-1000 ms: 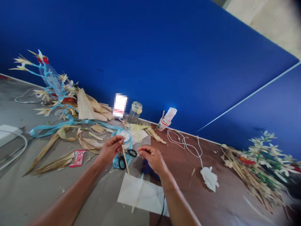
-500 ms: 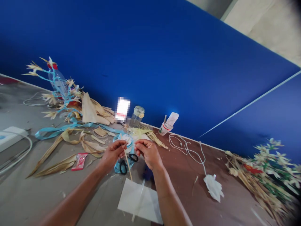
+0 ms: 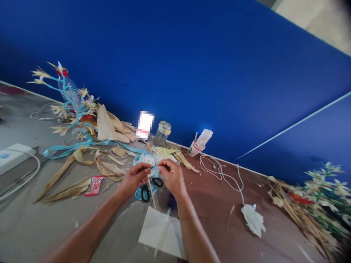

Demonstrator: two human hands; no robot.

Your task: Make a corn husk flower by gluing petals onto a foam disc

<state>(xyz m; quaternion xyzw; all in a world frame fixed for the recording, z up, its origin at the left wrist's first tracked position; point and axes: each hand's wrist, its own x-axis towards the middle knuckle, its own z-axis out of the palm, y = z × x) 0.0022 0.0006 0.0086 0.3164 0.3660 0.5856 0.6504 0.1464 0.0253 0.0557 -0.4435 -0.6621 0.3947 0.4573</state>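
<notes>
My left hand [image 3: 138, 174] is closed in a pinch on a thin pale stick [image 3: 151, 193], which slants down toward a white sheet [image 3: 146, 228]. Close beside it, my right hand [image 3: 172, 177] pinches something too small to make out, its fingertips near the top of the stick. Just below both hands lie scissors with black handles [image 3: 145, 193], on light blue material. A white roll [image 3: 149, 160] with blue ribbon sits right behind my fingertips. Partly hidden by my right wrist is a dark blue object [image 3: 172, 202], with a translucent stick [image 3: 162, 233] lying across the sheet.
Dried corn husks [image 3: 105, 126] and a bottle with husk flowers [image 3: 70, 91] stand at left. A lidded jar [image 3: 162, 133], a bright phone-like screen [image 3: 144, 125] and a paper cup [image 3: 195, 149] line the blue partition. White cable [image 3: 223, 173] and white flowers [image 3: 326, 182] lie at right.
My fingertips have come closer together around the top of the stick. The whole view has shifted and tilted slightly; the things on the table keep their places.
</notes>
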